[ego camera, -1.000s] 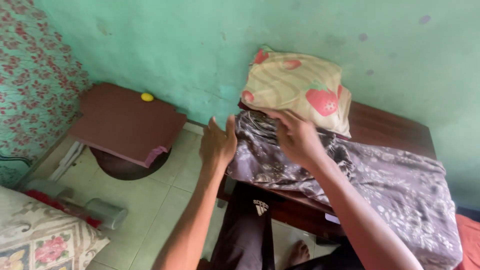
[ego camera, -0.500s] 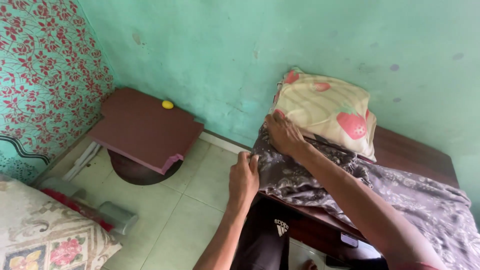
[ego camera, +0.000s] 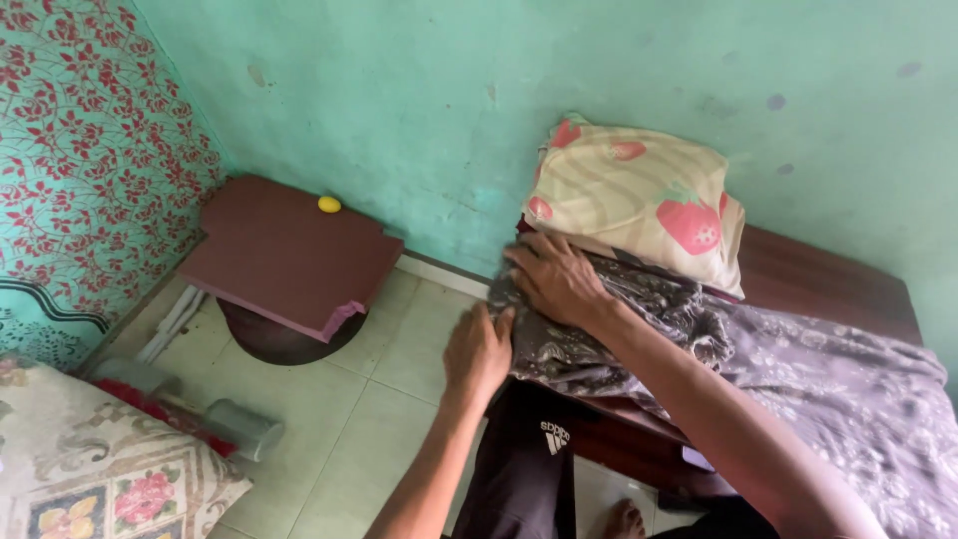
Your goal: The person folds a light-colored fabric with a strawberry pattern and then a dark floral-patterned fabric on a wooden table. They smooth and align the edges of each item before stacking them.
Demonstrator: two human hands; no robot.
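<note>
Black trousers (ego camera: 524,469) with a small white mark cover the person's leg at the bottom of the view, and a bare foot (ego camera: 626,521) shows beside them on the pale tiled floor (ego camera: 339,429). To the near left lies a cream cushion with a floral patchwork print (ego camera: 90,469), with a grey metal cylinder (ego camera: 239,427) just beyond it on the tiles.

Above the knee, the left hand (ego camera: 477,351) rests at the edge of the grey patterned bedsheet (ego camera: 818,389). Its fingers curl over the cloth's hanging hem, a closed grip on the sheet's edge. Just beyond it, the right hand (ego camera: 559,282) lies flat with fingers spread on top of the same sheet, pressing down and not closed around anything. The sheet is spread over the dark brown wooden bed (ego camera: 828,284) and runs off to the right.

Touching the right hand's far side is a cream pillow printed with red strawberries (ego camera: 639,200), which sits at the head of the bed against the green painted wall (ego camera: 449,90).

Farther left, a dark reddish-brown board (ego camera: 284,255) lies on a round dark stool base (ego camera: 284,339) near the corner, and a small yellow ball (ego camera: 328,204) sits on the board close to the wall. A turquoise cloth with a red leaf pattern (ego camera: 90,160) hangs on the left.
</note>
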